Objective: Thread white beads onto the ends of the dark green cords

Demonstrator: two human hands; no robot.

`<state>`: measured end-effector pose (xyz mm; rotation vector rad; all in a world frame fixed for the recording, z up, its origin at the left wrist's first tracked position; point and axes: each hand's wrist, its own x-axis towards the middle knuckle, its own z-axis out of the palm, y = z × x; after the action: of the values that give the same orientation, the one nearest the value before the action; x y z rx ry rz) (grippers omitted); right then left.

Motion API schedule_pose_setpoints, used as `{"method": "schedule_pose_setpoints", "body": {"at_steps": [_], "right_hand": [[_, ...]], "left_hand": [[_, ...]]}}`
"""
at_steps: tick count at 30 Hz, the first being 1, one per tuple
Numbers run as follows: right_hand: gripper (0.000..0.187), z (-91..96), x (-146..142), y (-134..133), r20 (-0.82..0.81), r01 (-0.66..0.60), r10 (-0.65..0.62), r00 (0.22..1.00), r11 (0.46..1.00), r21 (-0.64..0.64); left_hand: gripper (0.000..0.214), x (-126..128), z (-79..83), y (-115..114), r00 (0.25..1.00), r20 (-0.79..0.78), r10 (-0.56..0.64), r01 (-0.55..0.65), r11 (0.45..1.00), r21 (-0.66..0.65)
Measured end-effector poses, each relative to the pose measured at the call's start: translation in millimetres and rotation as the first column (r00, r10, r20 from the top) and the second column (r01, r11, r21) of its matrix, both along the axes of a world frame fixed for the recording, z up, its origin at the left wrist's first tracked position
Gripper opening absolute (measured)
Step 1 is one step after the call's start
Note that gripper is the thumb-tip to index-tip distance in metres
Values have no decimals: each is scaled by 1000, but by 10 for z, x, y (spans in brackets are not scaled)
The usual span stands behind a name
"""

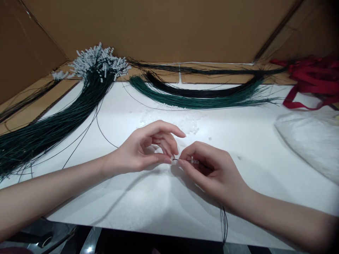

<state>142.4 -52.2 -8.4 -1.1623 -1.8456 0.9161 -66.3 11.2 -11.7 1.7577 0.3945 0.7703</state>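
My left hand [144, 150] and my right hand [212, 171] meet over the middle of a white table [159, 197]. The left thumb and fingers pinch the tip of a thin dark string [174, 159]. My right hand is closed on the same string, with a small clear plastic bead [195, 161] between its fingers. The string's loose end hangs down past the table's front edge [224, 225] under my right wrist.
A thick bundle of dark green strings with white bead ends [97, 63] lies at the left. A curved bundle of green and black strings [198, 95] lies at the back. Loose clear beads [185, 123] are scattered mid-table. A clear plastic bag [312, 141] and red ribbons [312, 81] sit right. Cardboard walls surround.
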Motion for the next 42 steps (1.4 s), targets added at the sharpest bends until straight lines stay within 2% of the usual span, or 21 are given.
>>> {"method": "schedule_pose_setpoints", "body": {"at_steps": [25, 42], "right_hand": [[13, 12, 15, -23, 22, -2, 2, 1000, 1000, 6], [13, -18, 14, -21, 54, -16, 14, 998, 999, 43]], "left_hand": [[49, -6, -5, 7, 1000, -21, 7, -7, 1000, 9], [48, 36, 0, -31, 1000, -28, 13, -8, 985, 170]]}}
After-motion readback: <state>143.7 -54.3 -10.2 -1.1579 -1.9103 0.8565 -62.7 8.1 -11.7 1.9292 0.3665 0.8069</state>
